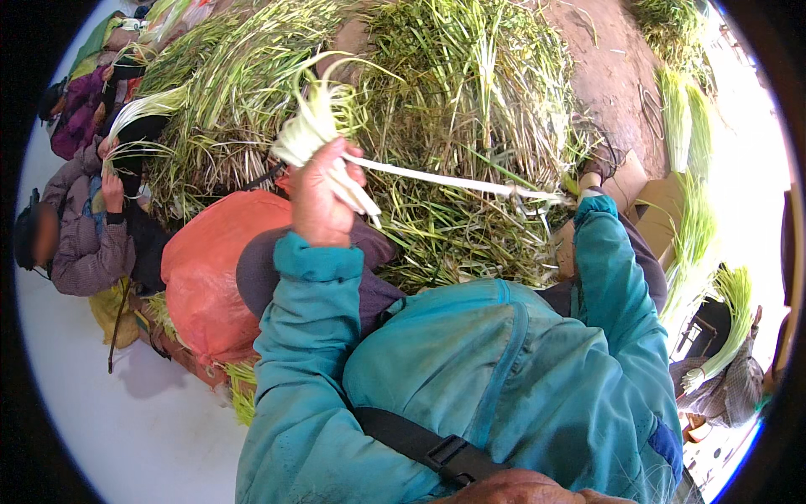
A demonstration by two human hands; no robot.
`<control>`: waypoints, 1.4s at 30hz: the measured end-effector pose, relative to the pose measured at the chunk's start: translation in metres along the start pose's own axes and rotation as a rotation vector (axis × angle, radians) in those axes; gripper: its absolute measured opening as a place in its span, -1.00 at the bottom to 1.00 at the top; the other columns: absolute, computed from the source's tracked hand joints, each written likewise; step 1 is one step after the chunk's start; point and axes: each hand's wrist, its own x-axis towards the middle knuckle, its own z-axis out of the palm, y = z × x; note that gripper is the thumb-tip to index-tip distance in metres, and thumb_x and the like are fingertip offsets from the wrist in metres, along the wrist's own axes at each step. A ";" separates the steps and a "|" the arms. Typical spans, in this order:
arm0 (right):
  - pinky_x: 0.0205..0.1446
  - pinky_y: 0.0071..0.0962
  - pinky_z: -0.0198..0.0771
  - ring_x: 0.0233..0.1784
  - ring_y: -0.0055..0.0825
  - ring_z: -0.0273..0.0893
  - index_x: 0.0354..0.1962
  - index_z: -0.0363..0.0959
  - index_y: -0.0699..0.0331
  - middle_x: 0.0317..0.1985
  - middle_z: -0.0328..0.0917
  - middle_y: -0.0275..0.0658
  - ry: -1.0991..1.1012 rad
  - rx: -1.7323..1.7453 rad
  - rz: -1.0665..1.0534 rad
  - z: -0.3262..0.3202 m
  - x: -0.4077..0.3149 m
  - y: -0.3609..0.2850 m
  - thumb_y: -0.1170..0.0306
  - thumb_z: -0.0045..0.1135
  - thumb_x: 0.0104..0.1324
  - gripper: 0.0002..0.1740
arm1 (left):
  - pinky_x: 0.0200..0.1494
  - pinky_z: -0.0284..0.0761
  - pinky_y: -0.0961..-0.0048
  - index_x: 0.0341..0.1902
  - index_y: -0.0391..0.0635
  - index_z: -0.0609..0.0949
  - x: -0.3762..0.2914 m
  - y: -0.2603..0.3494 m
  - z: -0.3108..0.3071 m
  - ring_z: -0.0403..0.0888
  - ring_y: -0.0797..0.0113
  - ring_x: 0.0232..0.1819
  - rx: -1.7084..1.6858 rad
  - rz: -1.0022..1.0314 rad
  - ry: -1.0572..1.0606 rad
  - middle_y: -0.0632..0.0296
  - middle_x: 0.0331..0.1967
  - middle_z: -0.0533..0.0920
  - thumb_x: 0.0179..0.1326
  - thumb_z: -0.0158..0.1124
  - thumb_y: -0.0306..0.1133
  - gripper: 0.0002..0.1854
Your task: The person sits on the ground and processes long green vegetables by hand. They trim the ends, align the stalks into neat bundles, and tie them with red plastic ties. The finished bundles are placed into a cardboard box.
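My left hand is raised and closed around a bundle of pale, leafy stalks, whose curling tips stick up above the fist and whose white ends hang below it. One long white stalk stretches from that hand across to the right. At its far end is my right hand, low by the edge of a heap of green and dry stalks; its fingers are partly hidden and small in view, among pale scraps. The heap fills the middle in front of me.
A red plastic-covered bulge lies left of my knee. Cardboard is beside my right leg. Trimmed green bundles lie along the right. At left, a seated person handles stalks, with others beyond. Another person is at far right, near a tied bundle.
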 end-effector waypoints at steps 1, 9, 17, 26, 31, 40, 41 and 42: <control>-0.21 -0.27 0.43 -0.28 -0.15 0.54 -0.20 0.47 0.29 -0.35 0.57 -0.03 -0.030 -0.023 0.007 0.001 0.004 0.000 0.35 -0.01 0.22 -0.76 | -0.64 0.40 0.56 -0.20 -0.19 0.46 0.000 0.009 -0.002 0.44 0.44 -0.66 -0.010 0.028 0.008 0.16 -0.54 0.55 0.06 0.24 -0.45 -0.77; -0.18 -0.24 0.44 -0.25 -0.10 0.54 -0.22 0.49 0.30 -0.34 0.56 -0.03 -0.038 -0.267 -0.220 -0.003 -0.045 -0.039 0.33 0.04 0.19 -0.74 | -0.62 0.37 0.60 -0.21 -0.19 0.49 0.001 0.013 -0.006 0.42 0.45 -0.64 -0.017 0.011 -0.069 0.16 -0.50 0.54 0.03 0.26 -0.46 -0.76; -0.07 -0.44 0.42 -0.19 -0.39 0.55 -0.11 0.49 0.21 -0.25 0.59 -0.18 -0.331 0.364 -0.701 -0.025 -0.140 -0.178 0.30 0.18 0.17 -0.67 | -0.58 0.41 0.50 -0.22 -0.27 0.49 -0.005 -0.008 0.014 0.45 0.35 -0.63 -0.022 0.005 -0.312 0.04 -0.51 0.56 -0.05 0.30 -0.44 -0.70; -0.23 -0.51 0.38 -0.32 -0.51 0.48 -0.20 0.49 0.26 -0.39 0.54 -0.31 -0.415 1.028 -0.544 0.036 -0.128 -0.141 0.18 -0.04 0.34 -0.68 | -0.51 0.46 0.49 -0.04 -0.25 0.45 -0.016 -0.014 0.032 0.49 0.37 -0.58 0.053 -0.028 -0.469 -0.09 -0.29 0.58 0.03 0.27 -0.41 -0.60; -0.74 -0.63 0.08 -0.82 -0.65 0.12 -0.42 0.43 0.26 -0.76 0.31 -0.37 -0.496 1.555 -0.577 0.010 -0.133 -0.147 0.00 -0.16 0.35 -0.52 | -0.54 0.50 0.47 0.00 -0.19 0.44 -0.003 -0.062 0.018 0.52 0.38 -0.61 0.042 -0.285 -0.332 0.03 -0.21 0.60 0.08 0.26 -0.43 -0.61; -0.70 -0.62 0.10 -0.74 -0.62 0.23 -0.47 0.44 0.30 -0.61 0.45 -0.28 -0.686 1.435 -0.514 0.001 -0.166 -0.153 0.00 -0.06 0.30 -0.51 | -0.29 0.53 0.36 -0.01 -0.14 0.44 -0.032 -0.125 0.020 0.57 0.33 -0.34 0.047 -0.450 -0.413 0.14 -0.29 0.59 0.10 0.29 -0.21 -0.57; -0.68 -0.62 0.12 -0.72 -0.63 0.24 -0.46 0.44 0.31 -0.59 0.46 -0.28 -0.666 1.364 -0.494 0.005 -0.168 -0.153 0.00 -0.08 0.31 -0.51 | -0.27 0.53 0.34 -0.02 -0.14 0.44 -0.034 -0.126 0.020 0.57 0.31 -0.33 0.059 -0.459 -0.421 0.12 -0.30 0.59 0.10 0.30 -0.21 -0.57; -0.65 -0.62 0.14 -0.69 -0.63 0.24 -0.42 0.45 0.31 -0.60 0.46 -0.30 -0.655 1.367 -0.443 0.004 -0.171 -0.157 0.00 -0.10 0.32 -0.51 | -0.26 0.53 0.32 -0.02 -0.14 0.44 -0.039 -0.123 0.023 0.57 0.29 -0.32 0.072 -0.468 -0.428 0.10 -0.31 0.59 0.10 0.30 -0.21 -0.57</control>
